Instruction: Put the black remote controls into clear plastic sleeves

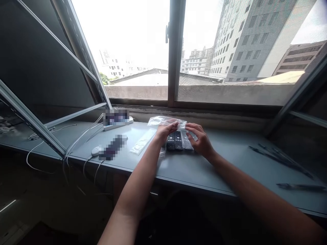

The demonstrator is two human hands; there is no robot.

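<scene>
A clear plastic bag is held just above the desk, in front of the window. My left hand is closed on its near side, fingers pressed against the film. At the bag's right end, the fingertips of my right hand grip the edge, with the thumb lower down. Below and between my hands lie black remote controls side by side, buttons up. Beside them, under my right hand, is a remote control in clear wrapping. More flat clear bags lie left of my left forearm.
On the left are a white power strip, a round white charger, blurred-out items and loose white cables. Dark pen-like sticks lie at right. Metal shelf posts slant at the sides; a window stands behind the desk.
</scene>
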